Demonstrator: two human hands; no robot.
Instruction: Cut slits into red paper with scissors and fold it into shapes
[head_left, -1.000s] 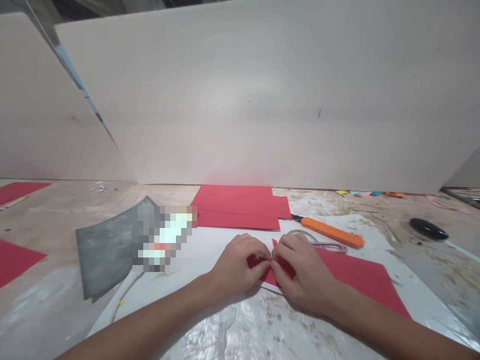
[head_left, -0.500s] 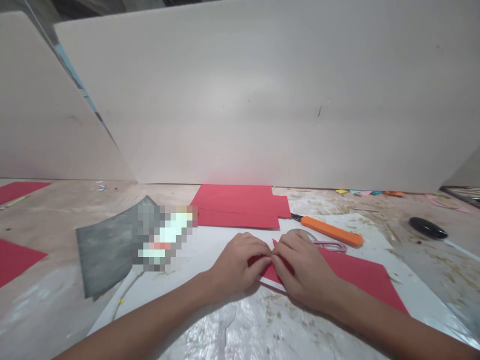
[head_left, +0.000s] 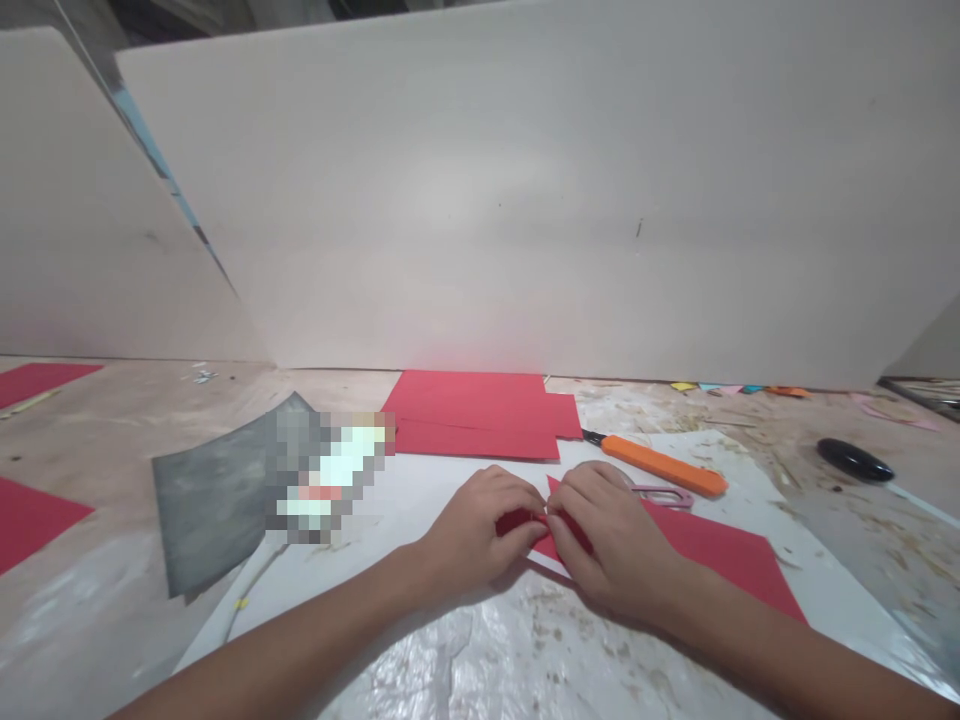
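Observation:
My left hand [head_left: 480,530] and my right hand [head_left: 611,540] meet fingertip to fingertip over a small red paper piece [head_left: 525,522], both pinching it low over the table. Most of that piece is hidden by my fingers. A larger red sheet [head_left: 720,555] lies under and to the right of my right hand, on a white sheet [head_left: 420,490]. An orange utility knife [head_left: 660,466] and pink-handled scissors [head_left: 660,492] lie just beyond my right hand.
A stack of red paper [head_left: 480,410] lies at the back centre. A grey sheet [head_left: 214,495] with a blurred object sits left. Red sheets [head_left: 34,510] lie at the far left, a black oval object [head_left: 855,460] at right. White boards [head_left: 525,200] wall off the back.
Both hands stay pinched together on the red piece, with only slight finger shifts. The view has tilted a little.

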